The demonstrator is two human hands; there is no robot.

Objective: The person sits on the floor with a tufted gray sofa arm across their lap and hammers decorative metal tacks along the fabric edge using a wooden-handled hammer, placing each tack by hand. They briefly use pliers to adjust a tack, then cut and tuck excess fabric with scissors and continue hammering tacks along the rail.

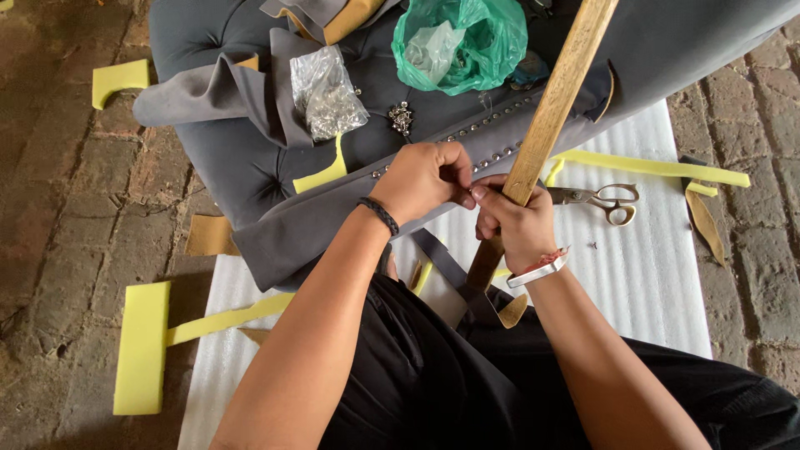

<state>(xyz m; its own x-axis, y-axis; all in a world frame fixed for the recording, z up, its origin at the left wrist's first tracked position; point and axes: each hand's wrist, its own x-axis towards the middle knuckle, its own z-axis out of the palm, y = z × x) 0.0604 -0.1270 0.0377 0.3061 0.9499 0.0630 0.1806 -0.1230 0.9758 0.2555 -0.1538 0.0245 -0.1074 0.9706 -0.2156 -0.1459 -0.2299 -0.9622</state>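
Studs [467, 132] are set in a row along the grey upholstered panel's [250, 167] edge. There the left hand [425, 179] is pinched closed on something too small to tell. A wooden stick [546, 125] is grasped by the clenched right hand [517, 225]; scissors [600, 198] lie near.

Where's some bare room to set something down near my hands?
Free: the white foam sheet below the scissors, and its strip left of your left forearm. Crowded: the grey upholstered piece holds a clear bag and a green bag.
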